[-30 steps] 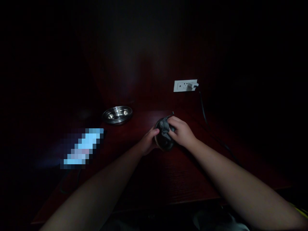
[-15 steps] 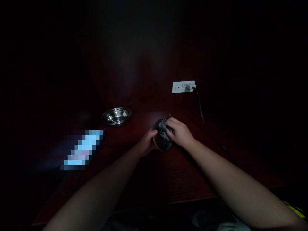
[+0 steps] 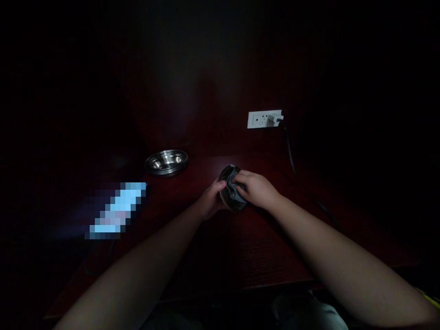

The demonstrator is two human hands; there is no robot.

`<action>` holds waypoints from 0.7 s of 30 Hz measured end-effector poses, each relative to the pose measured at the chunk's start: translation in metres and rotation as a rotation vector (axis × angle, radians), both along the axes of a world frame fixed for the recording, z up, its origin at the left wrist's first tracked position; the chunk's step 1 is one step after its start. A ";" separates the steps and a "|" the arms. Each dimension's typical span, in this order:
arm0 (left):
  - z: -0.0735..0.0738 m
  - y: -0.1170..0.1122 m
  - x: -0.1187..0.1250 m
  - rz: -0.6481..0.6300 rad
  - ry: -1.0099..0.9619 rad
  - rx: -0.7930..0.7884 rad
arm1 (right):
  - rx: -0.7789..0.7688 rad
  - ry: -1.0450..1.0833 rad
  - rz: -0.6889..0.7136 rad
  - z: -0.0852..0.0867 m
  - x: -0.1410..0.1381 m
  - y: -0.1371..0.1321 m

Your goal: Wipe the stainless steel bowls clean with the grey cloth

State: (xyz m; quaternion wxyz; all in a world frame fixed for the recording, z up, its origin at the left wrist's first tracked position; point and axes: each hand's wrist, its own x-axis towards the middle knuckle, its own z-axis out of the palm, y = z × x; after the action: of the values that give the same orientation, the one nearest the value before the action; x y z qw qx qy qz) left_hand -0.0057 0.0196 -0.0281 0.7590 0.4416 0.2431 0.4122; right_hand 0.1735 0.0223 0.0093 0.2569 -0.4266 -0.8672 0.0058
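Observation:
My left hand [image 3: 211,200] grips the left rim of a dark, shiny metal bowl [image 3: 227,200], with the thumb over the edge. The bowl is tilted up on its side above the table, its inside turned toward my right hand [image 3: 257,189]. In that hand's bent fingers is a grey patterned cloth [image 3: 235,189], bunched up and pressed against the inside of the bowl. Both the fingers under the bowl and its far side are hidden. To the left, a small stack of shiny metal bowls [image 3: 167,163] stands on the table.
The dark red wooden table [image 3: 261,256] meets a wall at the back. A lit, pixelated screen [image 3: 118,208] lies at the left, with a thin cable near it. On the wall, a white socket [image 3: 259,120] holds a plug, whose black cord [image 3: 291,160] runs down to the right.
The cloth has shifted across the bowl and now spreads lower over its inside. My right hand has moved slightly, and the bowl is turned a little. The stack and screen have stayed put.

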 end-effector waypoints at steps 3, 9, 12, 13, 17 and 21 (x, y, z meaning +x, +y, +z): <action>0.002 -0.001 0.001 0.011 0.002 0.006 | -0.028 -0.028 -0.001 0.001 -0.001 -0.001; 0.005 -0.003 0.002 0.025 0.012 0.018 | -0.085 -0.074 0.042 0.002 -0.002 -0.002; 0.004 -0.001 0.002 0.000 0.014 0.045 | -0.107 -0.085 0.073 0.002 -0.003 -0.005; 0.003 0.000 0.002 -0.003 0.014 0.055 | -0.115 -0.089 0.086 0.003 -0.004 -0.006; 0.001 0.001 0.001 0.013 0.020 0.068 | -0.161 -0.099 0.155 0.003 -0.005 -0.008; 0.003 0.000 0.001 0.026 0.023 0.065 | -0.176 -0.079 0.198 0.001 -0.006 -0.007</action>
State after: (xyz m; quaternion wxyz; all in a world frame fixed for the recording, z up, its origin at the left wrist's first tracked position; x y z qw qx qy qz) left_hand -0.0045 0.0193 -0.0255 0.7359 0.4676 0.2438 0.4247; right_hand 0.1678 0.0151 0.0104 0.1821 -0.3599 -0.9105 0.0905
